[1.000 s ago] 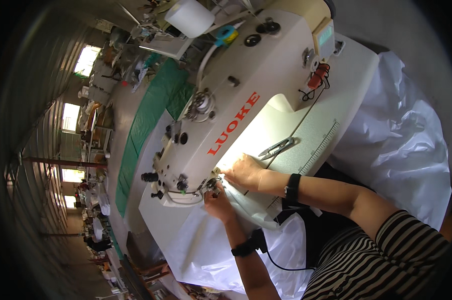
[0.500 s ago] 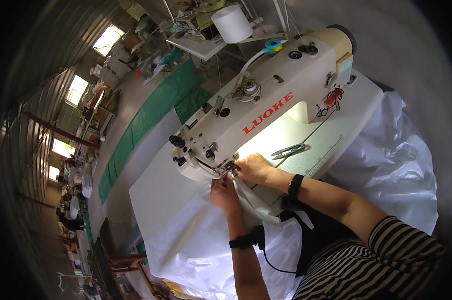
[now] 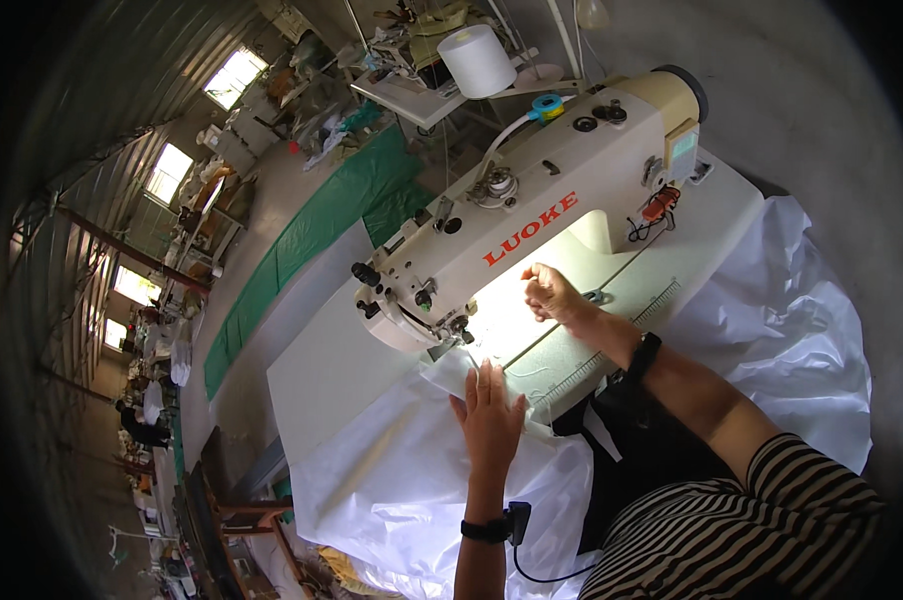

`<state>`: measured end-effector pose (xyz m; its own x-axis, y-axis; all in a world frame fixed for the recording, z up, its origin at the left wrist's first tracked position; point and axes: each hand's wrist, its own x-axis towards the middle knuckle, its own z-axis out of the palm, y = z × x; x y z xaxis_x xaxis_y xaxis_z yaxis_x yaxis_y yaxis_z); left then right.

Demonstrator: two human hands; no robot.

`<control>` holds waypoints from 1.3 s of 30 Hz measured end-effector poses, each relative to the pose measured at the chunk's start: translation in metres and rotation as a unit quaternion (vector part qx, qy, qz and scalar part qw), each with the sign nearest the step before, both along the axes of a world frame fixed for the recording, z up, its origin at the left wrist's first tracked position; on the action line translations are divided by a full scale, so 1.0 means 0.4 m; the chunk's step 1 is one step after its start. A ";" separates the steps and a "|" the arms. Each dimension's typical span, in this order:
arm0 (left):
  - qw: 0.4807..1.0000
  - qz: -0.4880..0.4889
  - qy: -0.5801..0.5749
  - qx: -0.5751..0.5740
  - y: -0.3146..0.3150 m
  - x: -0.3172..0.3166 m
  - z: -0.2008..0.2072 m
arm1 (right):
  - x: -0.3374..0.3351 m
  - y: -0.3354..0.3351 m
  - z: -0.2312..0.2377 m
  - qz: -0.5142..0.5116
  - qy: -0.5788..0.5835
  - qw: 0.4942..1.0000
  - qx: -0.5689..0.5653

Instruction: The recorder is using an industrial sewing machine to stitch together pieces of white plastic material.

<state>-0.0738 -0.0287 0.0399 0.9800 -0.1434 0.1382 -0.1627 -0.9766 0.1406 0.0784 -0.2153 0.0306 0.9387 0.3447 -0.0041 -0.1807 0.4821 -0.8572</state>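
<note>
My left hand (image 3: 490, 415) lies flat with its fingers spread on white, shiny sheet material (image 3: 392, 465), just in front of the sewing machine's needle area. Over the lit machine bed, to the right of the needle (image 3: 460, 330), my right hand (image 3: 555, 297) is closed, its fingers curled together. Whether it holds anything small is hidden. Part of the thread snips (image 3: 594, 296) shows on the bed behind my right wrist. The white sewing machine (image 3: 532, 215) stands above both hands. A loose thread (image 3: 542, 392) lies near the bed's front edge.
More white sheeting (image 3: 782, 320) hangs at the right of the machine table. A white thread cone (image 3: 477, 62) stands behind the machine. Green sheeting (image 3: 292, 250) covers a strip at the left. A red clip-like part with black wire (image 3: 660, 205) sits by the machine's pillar.
Both hands have left the needle. My left hand has moved toward me and flattened on the sheet; my right has moved right and up over the bed, partly covering the snips.
</note>
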 end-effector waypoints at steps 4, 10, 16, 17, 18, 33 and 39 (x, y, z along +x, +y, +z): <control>0.999 0.006 -0.023 0.026 -0.001 -0.011 -0.013 | -0.001 -0.075 0.009 -0.066 -0.122 0.983 -0.124; 0.982 0.010 -0.077 -0.170 0.052 -0.005 -0.035 | -0.130 -0.082 0.068 -0.204 -0.346 0.801 -0.444; 0.971 -0.009 -0.085 -0.222 0.067 -0.008 -0.052 | -0.438 -0.048 0.009 0.024 -0.395 0.769 -0.501; 0.975 -0.005 -0.062 -0.214 0.068 -0.008 -0.046 | -0.471 -0.037 -0.017 0.030 -0.420 0.743 -0.521; 0.978 -0.010 -0.065 -0.198 0.068 -0.009 -0.039 | -0.486 -0.026 -0.045 0.017 -0.416 0.746 -0.520; 0.996 -0.021 -0.061 -0.058 0.002 -0.101 -0.012 | -0.523 -0.060 -0.080 0.100 -0.286 0.832 -0.465; 0.997 -0.019 -0.058 -0.039 0.018 -0.093 -0.003 | -0.474 0.064 -0.001 -0.050 -0.413 0.678 -0.606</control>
<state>-0.1111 -0.0216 0.0385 0.9507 -0.1652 0.2626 -0.2195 -0.9563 0.1932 -0.1112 -0.1897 0.0301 0.8120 0.4922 0.3136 0.5836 -0.6930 -0.4233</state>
